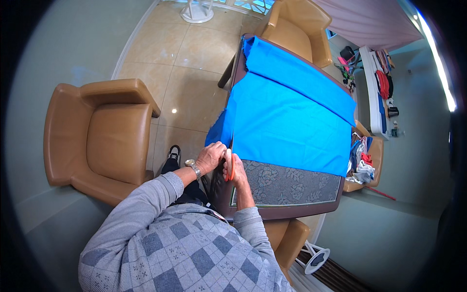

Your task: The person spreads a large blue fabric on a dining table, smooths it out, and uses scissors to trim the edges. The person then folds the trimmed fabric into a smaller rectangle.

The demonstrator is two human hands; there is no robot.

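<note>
A bright blue cloth (292, 109) lies over most of the table, its far part folded over in a broad band. Along the left table edge, a strip of it hangs down toward the floor. My left hand (212, 156), a watch on its wrist, is closed on that cloth near its lower left corner. Close beside it, my right hand (237, 171) grips orange-handled scissors (230, 168). The blades point away from me along the cloth's left edge. How far they are apart, I cannot make out.
Grey floral inlay (287, 185) shows on the table's near part. Tan armchairs stand at the left (112, 131), far side (294, 29) and near side (287, 238). Clothes (362, 163) are heaped on a chair at the right. A white shelf (373, 92) holds more garments.
</note>
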